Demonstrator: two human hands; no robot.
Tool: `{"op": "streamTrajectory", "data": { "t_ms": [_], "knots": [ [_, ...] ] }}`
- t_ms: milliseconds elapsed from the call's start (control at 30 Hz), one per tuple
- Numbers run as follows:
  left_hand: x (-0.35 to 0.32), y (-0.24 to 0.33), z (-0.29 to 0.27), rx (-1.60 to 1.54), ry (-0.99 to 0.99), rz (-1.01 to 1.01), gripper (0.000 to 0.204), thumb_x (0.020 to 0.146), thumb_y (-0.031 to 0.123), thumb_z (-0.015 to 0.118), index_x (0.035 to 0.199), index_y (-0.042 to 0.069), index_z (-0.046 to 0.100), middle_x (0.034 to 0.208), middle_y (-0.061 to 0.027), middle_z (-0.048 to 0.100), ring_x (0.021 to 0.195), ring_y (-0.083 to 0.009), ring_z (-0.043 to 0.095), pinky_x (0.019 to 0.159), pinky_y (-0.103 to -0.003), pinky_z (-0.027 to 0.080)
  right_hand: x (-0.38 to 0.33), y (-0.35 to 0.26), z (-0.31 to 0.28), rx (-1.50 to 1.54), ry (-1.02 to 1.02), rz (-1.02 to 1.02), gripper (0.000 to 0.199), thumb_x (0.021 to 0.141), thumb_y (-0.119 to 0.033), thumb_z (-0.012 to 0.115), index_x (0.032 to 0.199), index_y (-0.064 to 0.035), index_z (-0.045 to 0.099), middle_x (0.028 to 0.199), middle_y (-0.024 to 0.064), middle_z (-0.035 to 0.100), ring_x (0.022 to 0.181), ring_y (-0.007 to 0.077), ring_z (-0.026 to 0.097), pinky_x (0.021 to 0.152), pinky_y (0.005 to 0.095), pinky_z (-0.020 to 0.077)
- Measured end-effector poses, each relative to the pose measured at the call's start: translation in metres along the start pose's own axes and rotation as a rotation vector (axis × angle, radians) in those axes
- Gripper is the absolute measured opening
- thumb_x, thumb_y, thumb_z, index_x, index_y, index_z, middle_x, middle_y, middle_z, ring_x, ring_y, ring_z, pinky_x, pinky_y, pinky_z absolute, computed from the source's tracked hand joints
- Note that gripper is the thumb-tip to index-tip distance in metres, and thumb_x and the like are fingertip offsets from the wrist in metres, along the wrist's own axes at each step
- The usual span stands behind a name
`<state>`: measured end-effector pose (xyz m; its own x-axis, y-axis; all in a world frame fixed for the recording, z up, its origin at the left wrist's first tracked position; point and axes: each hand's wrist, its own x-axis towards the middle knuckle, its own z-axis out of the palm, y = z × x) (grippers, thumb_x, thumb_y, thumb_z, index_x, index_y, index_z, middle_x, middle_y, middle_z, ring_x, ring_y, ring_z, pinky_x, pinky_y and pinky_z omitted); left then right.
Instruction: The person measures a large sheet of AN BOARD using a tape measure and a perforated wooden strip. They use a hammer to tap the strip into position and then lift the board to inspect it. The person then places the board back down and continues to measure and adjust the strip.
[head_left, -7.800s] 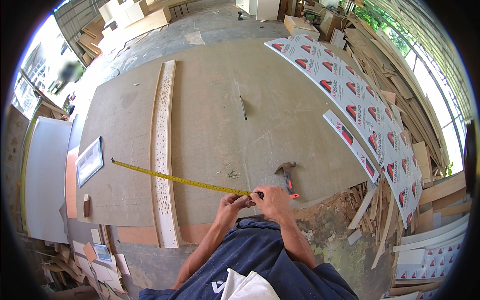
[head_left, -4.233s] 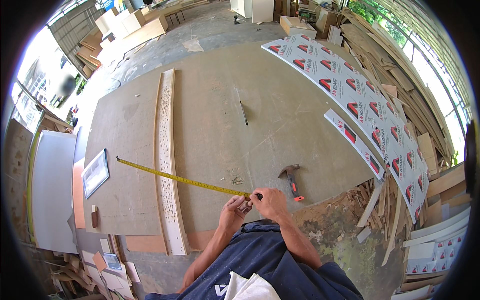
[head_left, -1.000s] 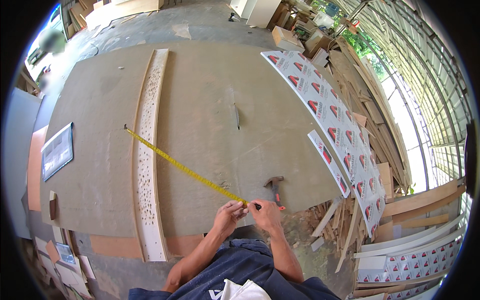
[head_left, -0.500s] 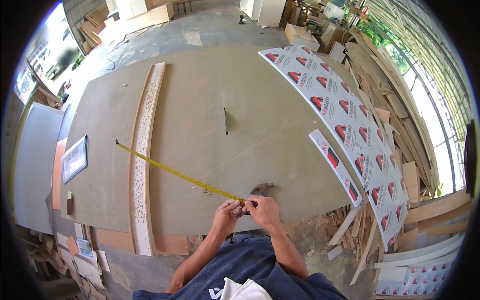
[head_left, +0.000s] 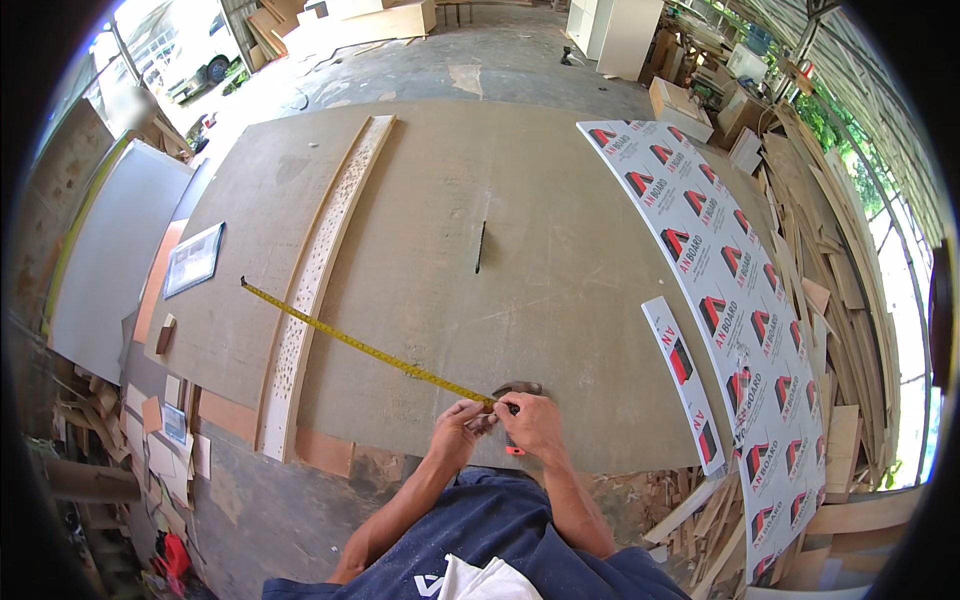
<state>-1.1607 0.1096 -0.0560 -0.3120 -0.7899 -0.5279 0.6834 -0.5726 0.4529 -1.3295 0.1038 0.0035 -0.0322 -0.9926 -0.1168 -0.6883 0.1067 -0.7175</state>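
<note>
A yellow tape measure point(head_left: 370, 353) has its blade drawn out from my hands toward the left of the large brown table board point(head_left: 560, 300). The blade's dark hooked end lies beyond the long pale strip with many small spots point(head_left: 318, 262), which the blade crosses. My left hand point(head_left: 460, 428) is closed, pinching near the blade's near end. Close beside it, my right hand point(head_left: 530, 420) wraps round the dark near end of the tape, mostly hidden in the fingers. A hammer's dark head point(head_left: 520, 387) shows just behind my right hand; a small orange piece point(head_left: 514, 451) shows below it.
A thin dark stick-like tool point(head_left: 480, 247) lies mid-table. At right are a large printed white board point(head_left: 690, 215) and a narrow printed offcut point(head_left: 682, 380). A glassy framed panel point(head_left: 194, 260) and small brown block point(head_left: 166, 334) sit left. Wood scraps point(head_left: 815, 250) pile beyond the right edge.
The whole view has shifted, so the table's things appear farther right. The orange piece below my right hand has come into sight. Both hands keep their hold on the tape.
</note>
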Motion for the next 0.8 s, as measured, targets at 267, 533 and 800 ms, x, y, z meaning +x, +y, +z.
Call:
{"op": "streamTrajectory", "data": {
  "t_ms": [267, 533, 800],
  "knots": [
    [0.014, 0.009, 0.013, 0.029, -0.022, -0.047, 0.004, 0.098, 0.009, 0.061, 0.099, 0.006, 0.061, 0.100, -0.0127, 0.071, 0.090, -0.0258, 0.070, 0.087, -0.039, 0.054, 0.008, 0.012, 0.000, 0.019, 0.054, 0.027, 0.021, 0.089, -0.031, 0.065, 0.091, -0.0125, 0.075, 0.082, 0.0098, 0.073, 0.078, 0.0325, 0.070, 0.071, 0.0411, 0.0542],
    [0.030, 0.016, 0.013, 0.039, -0.041, -0.122, 0.004, 0.096, 0.007, 0.063, 0.099, 0.004, 0.060, 0.102, -0.0140, 0.071, 0.090, -0.0281, 0.071, 0.083, -0.039, 0.056, 0.014, 0.011, 0.000, -0.013, 0.091, 0.074, 0.022, 0.088, -0.031, 0.065, 0.089, -0.0124, 0.076, 0.082, 0.0101, 0.073, 0.077, 0.0326, 0.070, 0.071, 0.0405, 0.0542],
    [0.036, 0.026, 0.005, 0.065, -0.072, -0.150, 0.012, 0.097, 0.010, 0.064, 0.106, 0.003, 0.060, 0.103, -0.0149, 0.071, 0.090, -0.0289, 0.071, 0.085, -0.039, 0.056, 0.021, 0.008, 0.011, -0.058, 0.101, 0.136, 0.024, 0.087, -0.034, 0.067, 0.091, -0.0128, 0.077, 0.081, 0.0138, 0.072, 0.077, 0.0337, 0.069, 0.068, 0.0411, 0.0535]
  ]
}}
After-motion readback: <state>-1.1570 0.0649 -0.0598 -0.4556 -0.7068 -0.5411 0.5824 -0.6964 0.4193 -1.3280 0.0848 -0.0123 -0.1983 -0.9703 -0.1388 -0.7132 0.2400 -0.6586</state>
